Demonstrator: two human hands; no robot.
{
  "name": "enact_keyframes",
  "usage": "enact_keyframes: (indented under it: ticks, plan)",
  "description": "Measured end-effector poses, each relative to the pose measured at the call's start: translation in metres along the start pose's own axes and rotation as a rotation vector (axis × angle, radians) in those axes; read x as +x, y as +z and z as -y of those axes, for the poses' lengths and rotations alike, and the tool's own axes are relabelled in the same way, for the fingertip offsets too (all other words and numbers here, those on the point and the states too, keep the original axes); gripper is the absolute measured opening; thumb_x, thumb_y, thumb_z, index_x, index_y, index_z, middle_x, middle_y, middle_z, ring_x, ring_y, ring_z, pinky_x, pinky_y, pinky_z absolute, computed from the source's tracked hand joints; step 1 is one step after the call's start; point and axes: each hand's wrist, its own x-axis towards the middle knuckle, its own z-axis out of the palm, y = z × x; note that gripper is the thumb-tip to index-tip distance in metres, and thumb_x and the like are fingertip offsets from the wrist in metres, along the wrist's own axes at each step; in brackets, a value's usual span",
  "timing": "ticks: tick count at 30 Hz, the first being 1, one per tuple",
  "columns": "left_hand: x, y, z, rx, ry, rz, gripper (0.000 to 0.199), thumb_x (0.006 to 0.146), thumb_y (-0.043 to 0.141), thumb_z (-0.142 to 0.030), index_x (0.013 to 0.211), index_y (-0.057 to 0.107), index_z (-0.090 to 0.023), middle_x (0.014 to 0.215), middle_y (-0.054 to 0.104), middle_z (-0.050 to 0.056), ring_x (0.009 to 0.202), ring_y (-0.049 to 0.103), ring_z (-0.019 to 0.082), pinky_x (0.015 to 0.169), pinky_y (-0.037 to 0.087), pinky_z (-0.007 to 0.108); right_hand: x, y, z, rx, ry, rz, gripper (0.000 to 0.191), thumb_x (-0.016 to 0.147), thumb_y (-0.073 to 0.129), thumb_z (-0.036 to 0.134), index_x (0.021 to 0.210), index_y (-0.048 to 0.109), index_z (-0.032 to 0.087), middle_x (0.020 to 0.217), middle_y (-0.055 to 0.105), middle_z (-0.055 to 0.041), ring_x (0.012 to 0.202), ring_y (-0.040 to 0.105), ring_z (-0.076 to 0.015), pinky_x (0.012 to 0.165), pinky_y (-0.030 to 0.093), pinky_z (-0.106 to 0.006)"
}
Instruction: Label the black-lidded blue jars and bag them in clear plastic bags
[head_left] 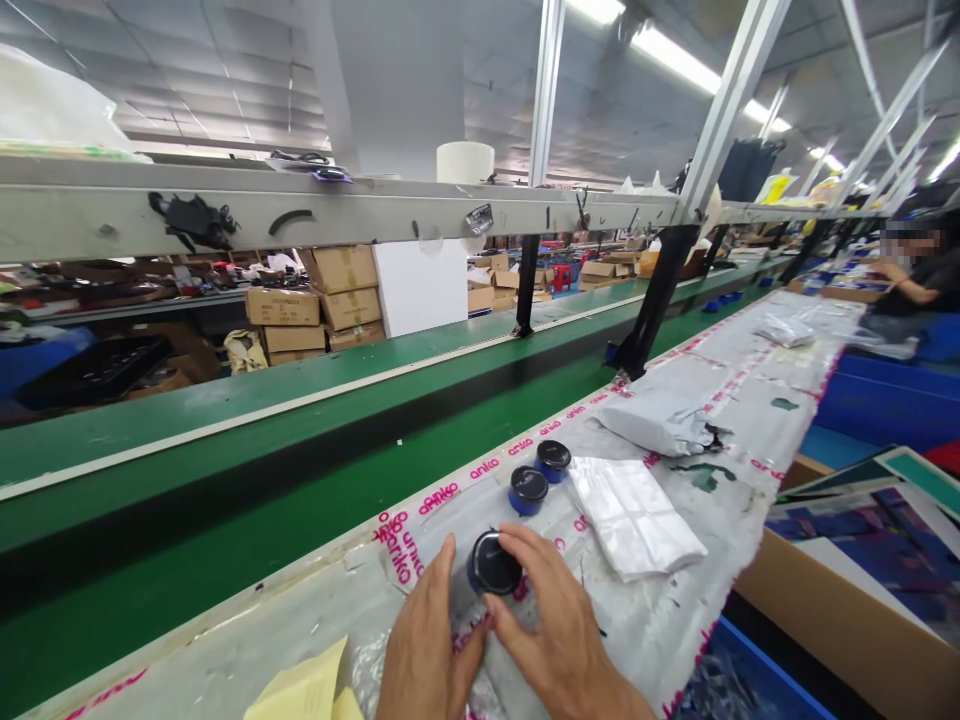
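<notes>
My left hand [429, 645] and my right hand [551, 625] close around a black-lidded jar [493, 563] on the bench. My right fingers rest on its lid, and my left thumb presses its side. The jar's lower body is hidden by my hands. Two blue jars with black lids [528, 490] [553, 460] stand just beyond it. To the right lies a folded white plastic pack [634, 517], and farther on a grey mailer bag [652, 415]. Yellow paper [300, 690] lies near my left hand.
The bench top [720, 400] is covered in printed tape and extends ahead, with a clear bag [784, 330] on it. A green conveyor [225, 470] runs along the left. A seated person [911, 285] works far right, beyond blue crates [892, 400]. A cardboard box [847, 590] holds printed sheets.
</notes>
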Motion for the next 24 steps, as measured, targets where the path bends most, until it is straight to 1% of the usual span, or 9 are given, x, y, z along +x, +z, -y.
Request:
enact_keyframes:
  ticks: [3,6,8,11,16,19,21,22,24]
  plan:
    - [-0.001,0.005,0.003,0.101,0.052,0.007,0.063,0.091,0.058,-0.027,0.150,0.034,-0.024,0.142,0.058,0.012,0.126,0.060,0.029,0.101,0.055,0.048,0.004,-0.019,-0.021,-0.065,0.135,-0.081,0.047,0.092,0.058,0.027,0.137,0.048,0.022,0.131,0.063,-0.0134,0.120,0.061,-0.0294,0.098,0.056,-0.050]
    - [0.001,0.005,0.004,0.169,0.095,-0.009,0.058,0.090,0.059,-0.028,0.146,0.041,-0.023,0.136,0.063,0.012,0.119,0.064,0.029,0.096,0.059,0.045,0.009,-0.036,-0.047,-0.121,0.234,-0.143,0.043,0.093,0.058,0.036,0.134,0.050,0.023,0.133,0.061,-0.0130,0.122,0.059,-0.0309,0.099,0.053,-0.052]
    - [0.002,0.003,0.003,0.213,0.136,-0.007,0.056,0.091,0.058,-0.028,0.144,0.044,-0.021,0.133,0.065,0.012,0.116,0.067,0.029,0.093,0.061,0.043,0.013,-0.044,-0.059,-0.157,0.293,-0.142,0.041,0.094,0.056,0.039,0.132,0.052,0.022,0.134,0.060,-0.0124,0.122,0.058,-0.0311,0.100,0.052,-0.052]
    - [0.003,-0.001,0.000,0.272,0.186,0.006,0.050,0.093,0.057,-0.029,0.141,0.048,-0.020,0.130,0.066,0.012,0.113,0.068,0.028,0.091,0.062,0.040,0.016,-0.046,-0.066,-0.187,0.369,-0.102,0.040,0.094,0.055,0.041,0.130,0.052,0.022,0.132,0.062,-0.0115,0.119,0.061,-0.0301,0.098,0.053,-0.050]
    - [0.003,-0.004,0.002,0.340,0.221,0.064,0.045,0.097,0.052,-0.031,0.140,0.048,-0.020,0.134,0.064,0.011,0.116,0.067,0.025,0.094,0.060,0.036,0.013,-0.036,-0.066,-0.256,0.346,-0.094,0.034,0.094,0.053,0.039,0.123,0.055,0.022,0.132,0.063,-0.0117,0.119,0.062,-0.0301,0.098,0.054,-0.049]
    - [0.002,-0.003,0.006,0.359,0.239,0.082,0.044,0.097,0.052,-0.034,0.139,0.049,-0.020,0.134,0.064,0.011,0.116,0.067,0.025,0.094,0.060,0.036,0.010,-0.035,-0.068,-0.273,0.297,-0.042,0.035,0.095,0.053,0.038,0.127,0.054,0.022,0.132,0.064,-0.0118,0.119,0.064,-0.0292,0.097,0.055,-0.047]
    - [0.002,-0.001,0.009,0.360,0.230,0.084,0.044,0.097,0.053,-0.034,0.139,0.049,-0.021,0.135,0.063,0.010,0.117,0.066,0.025,0.095,0.060,0.036,0.009,-0.041,-0.068,-0.280,0.261,-0.036,0.042,0.096,0.055,0.042,0.133,0.051,0.021,0.134,0.064,-0.0126,0.121,0.063,-0.0294,0.097,0.056,-0.047]
    - [0.001,0.000,0.010,0.355,0.230,0.084,0.044,0.097,0.053,-0.034,0.139,0.049,-0.021,0.135,0.063,0.010,0.118,0.066,0.025,0.095,0.060,0.036,0.009,-0.046,-0.068,-0.278,0.249,-0.056,0.044,0.097,0.055,0.043,0.134,0.050,0.021,0.135,0.063,-0.0129,0.122,0.062,-0.0294,0.098,0.055,-0.047]
    - [0.001,0.003,0.011,0.335,0.219,0.073,0.045,0.097,0.053,-0.034,0.140,0.049,-0.023,0.136,0.063,0.009,0.119,0.065,0.025,0.096,0.059,0.036,0.009,-0.059,-0.069,-0.266,0.238,-0.127,0.038,0.099,0.053,0.041,0.132,0.053,0.022,0.135,0.063,-0.0118,0.124,0.061,-0.0281,0.099,0.054,-0.046]
